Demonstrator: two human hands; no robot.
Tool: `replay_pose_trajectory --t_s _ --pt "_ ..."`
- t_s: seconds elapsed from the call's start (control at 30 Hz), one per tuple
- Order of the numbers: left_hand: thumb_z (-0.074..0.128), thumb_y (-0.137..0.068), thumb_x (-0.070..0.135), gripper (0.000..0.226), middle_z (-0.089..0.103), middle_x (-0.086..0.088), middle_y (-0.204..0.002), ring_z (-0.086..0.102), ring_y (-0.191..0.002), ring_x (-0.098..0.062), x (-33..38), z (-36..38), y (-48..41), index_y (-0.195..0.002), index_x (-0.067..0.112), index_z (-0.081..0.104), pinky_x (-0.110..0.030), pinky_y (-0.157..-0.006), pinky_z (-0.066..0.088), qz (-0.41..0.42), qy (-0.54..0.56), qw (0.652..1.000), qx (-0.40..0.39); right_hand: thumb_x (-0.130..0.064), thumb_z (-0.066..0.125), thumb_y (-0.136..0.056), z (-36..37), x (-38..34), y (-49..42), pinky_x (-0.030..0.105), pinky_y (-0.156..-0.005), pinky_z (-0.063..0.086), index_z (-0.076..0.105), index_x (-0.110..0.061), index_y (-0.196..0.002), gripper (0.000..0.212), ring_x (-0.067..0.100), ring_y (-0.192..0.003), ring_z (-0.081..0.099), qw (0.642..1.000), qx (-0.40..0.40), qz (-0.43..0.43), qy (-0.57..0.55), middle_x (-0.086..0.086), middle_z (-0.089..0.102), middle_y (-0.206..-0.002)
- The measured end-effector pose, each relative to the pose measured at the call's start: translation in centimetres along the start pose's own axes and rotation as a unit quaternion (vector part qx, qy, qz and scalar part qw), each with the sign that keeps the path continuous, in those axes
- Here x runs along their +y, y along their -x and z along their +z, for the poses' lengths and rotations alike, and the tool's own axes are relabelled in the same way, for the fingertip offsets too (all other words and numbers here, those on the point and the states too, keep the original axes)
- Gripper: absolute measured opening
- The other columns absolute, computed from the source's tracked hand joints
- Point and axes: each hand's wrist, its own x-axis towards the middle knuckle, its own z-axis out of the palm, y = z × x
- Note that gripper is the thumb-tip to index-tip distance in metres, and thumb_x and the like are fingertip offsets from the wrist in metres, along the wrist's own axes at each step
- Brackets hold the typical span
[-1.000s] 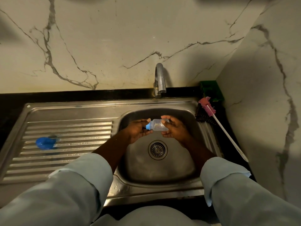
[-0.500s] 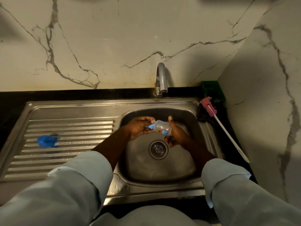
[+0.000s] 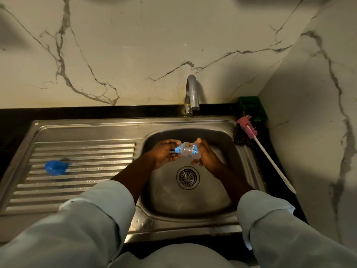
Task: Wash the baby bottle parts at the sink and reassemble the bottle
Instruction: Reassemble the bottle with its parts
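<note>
Dim steel sink (image 3: 193, 211): bottle (image 3: 190, 150) lay sideways over the basin, right hand (image 3: 205, 154) gripping its base, left hand (image 3: 165, 154) fingers pinching the blue collar (image 3: 178, 149) (nipple hidden). Blue cap (image 3: 56, 167) sat on the drainboard.

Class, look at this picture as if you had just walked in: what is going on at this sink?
A person stands at a steel sink and holds a small clear baby bottle over the basin with both hands. The right hand grips the bottle's body; the left hand holds its blue collar end. No water runs from the tap. A blue cap lies on the drainboard, and a pink bottle brush rests right of the basin.
</note>
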Motion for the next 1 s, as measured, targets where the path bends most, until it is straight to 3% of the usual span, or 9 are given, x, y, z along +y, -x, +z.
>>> replay_pose_trajectory --t_s 0.07,0.17,0.33,0.43,0.53,0.67,0.77,0.87,1.0 --pt "0.064 -0.098 0.027 0.030 0.067 -0.015 -0.122 0.070 -0.105 -0.032 -0.1 0.1 -0.1 -0.125 0.015 0.066 -0.036 -0.084 0.060 -0.002 -0.002 1.000 0.011 -0.036 0.046 -0.106 0.5 0.5 0.0 0.015 -0.068 0.048 0.041 -0.022 -0.142 0.038 0.025 -0.117 0.056 0.999 0.008 -0.031 0.003 0.014 0.043 -0.143" --pt "0.063 -0.099 0.028 0.027 0.067 -0.017 -0.120 0.070 -0.104 -0.032 -0.3 0.2 -0.1 -0.123 0.016 0.066 -0.035 -0.081 0.059 -0.011 0.008 1.000 0.019 -0.019 0.051 -0.104 1.1 0.0 0.3 0.015 -0.069 0.048 0.027 -0.023 -0.146 0.048 0.023 -0.114 0.054 0.999 0.009 -0.035 -0.017 0.015 0.040 -0.142" --pt "0.067 -0.096 0.028 0.031 0.069 -0.012 -0.117 0.071 -0.100 -0.030 -0.3 0.1 0.2 -0.125 0.017 0.065 -0.033 -0.076 0.058 0.000 0.017 1.000 0.019 -0.048 0.041 -0.106 1.0 -1.3 0.4 0.015 -0.046 0.047 0.044 -0.020 -0.136 0.041 0.025 -0.085 0.067 0.999 0.030 -0.003 -0.043 0.016 0.058 -0.131" --pt "0.074 -0.090 0.026 0.041 0.069 -0.012 -0.121 0.072 -0.103 -0.032 -0.2 -0.1 0.2 -0.128 0.018 0.061 -0.035 -0.077 0.059 0.000 0.013 1.000 0.029 -0.056 0.047 -0.101 0.7 -0.8 0.3 0.024 -0.062 0.050 0.050 -0.026 -0.129 0.041 0.022 -0.093 0.068 1.000 0.018 0.009 -0.006 0.011 0.061 -0.127" --pt "0.077 -0.088 0.027 0.047 0.069 -0.014 -0.121 0.072 -0.103 -0.031 -0.2 0.0 0.0 -0.129 0.015 0.060 -0.034 -0.075 0.059 -0.004 0.037 0.999 0.034 -0.037 0.071 -0.092 0.5 -0.1 0.0 0.028 -0.078 0.055 0.047 -0.021 -0.128 0.046 0.021 -0.107 0.061 0.997 0.019 -0.046 0.051 0.009 0.056 -0.125" --pt "0.077 -0.087 0.029 0.045 0.070 -0.012 -0.118 0.070 -0.105 -0.028 -0.1 0.3 0.1 -0.126 0.012 0.063 -0.034 -0.082 0.059 0.001 0.057 0.998 0.034 -0.054 0.056 -0.097 0.8 -0.7 0.7 0.015 -0.047 0.048 0.054 -0.013 -0.131 0.053 0.027 -0.093 0.070 0.999 0.035 0.001 -0.018 0.016 0.064 -0.121" --pt "0.079 -0.086 0.026 0.044 0.069 -0.012 -0.120 0.070 -0.106 -0.029 0.1 0.2 0.1 -0.125 0.012 0.065 -0.034 -0.080 0.059 0.001 0.053 0.998 0.031 -0.061 0.045 -0.099 0.8 -0.6 0.9 0.018 -0.052 0.049 0.049 -0.020 -0.139 0.057 0.023 -0.089 0.071 0.998 0.028 0.030 -0.042 0.012 0.065 -0.124" --pt "0.078 -0.086 0.023 0.041 0.070 -0.013 -0.118 0.071 -0.104 -0.029 0.0 0.2 0.0 -0.123 0.011 0.065 -0.035 -0.083 0.060 -0.003 0.053 0.998 0.038 -0.042 0.064 -0.096 0.9 0.0 0.9 0.020 -0.067 0.053 0.026 -0.029 -0.150 0.067 0.027 -0.112 0.062 0.998 0.044 -0.019 -0.037 0.005 0.048 -0.136" --pt "0.080 -0.086 0.025 0.046 0.070 -0.012 -0.118 0.070 -0.102 -0.027 -0.2 0.4 0.1 -0.126 0.009 0.064 -0.035 -0.083 0.060 -0.005 0.072 0.997 0.041 -0.053 0.053 -0.100 1.1 -1.1 1.0 0.016 -0.046 0.048 0.050 -0.019 -0.134 0.048 0.028 -0.090 0.069 0.996 0.043 0.013 -0.073 0.015 0.061 -0.128"
